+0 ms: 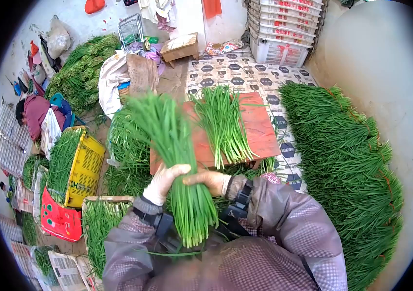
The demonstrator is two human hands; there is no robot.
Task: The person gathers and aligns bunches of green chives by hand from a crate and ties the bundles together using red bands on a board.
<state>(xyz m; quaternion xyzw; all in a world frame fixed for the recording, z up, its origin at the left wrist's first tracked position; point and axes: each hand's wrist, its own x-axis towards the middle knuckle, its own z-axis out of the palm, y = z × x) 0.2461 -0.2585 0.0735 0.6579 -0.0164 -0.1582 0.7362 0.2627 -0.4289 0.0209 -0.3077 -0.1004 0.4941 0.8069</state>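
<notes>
A thick bunch of garlic chives [191, 211] is held up in front of my body, its pale cut ends toward me and its blurred leaf tips pointing away. My left hand [167, 182] is wrapped round the bunch from the left, thumb on top. From the right, my right hand [206, 179] grips the same bunch, its fingers partly hidden behind the stems. Beyond my hands, a smaller pile of chives [226, 126] lies on a low reddish board [257, 114].
Bundled chives [337, 184] form a long stack along the right wall. White crates [284, 36] stand piled at the back. On the left are a yellow crate [86, 169] of chives, a loose heap [129, 145] and a bent-over person [41, 116]. A small wooden stool [180, 46] stands behind.
</notes>
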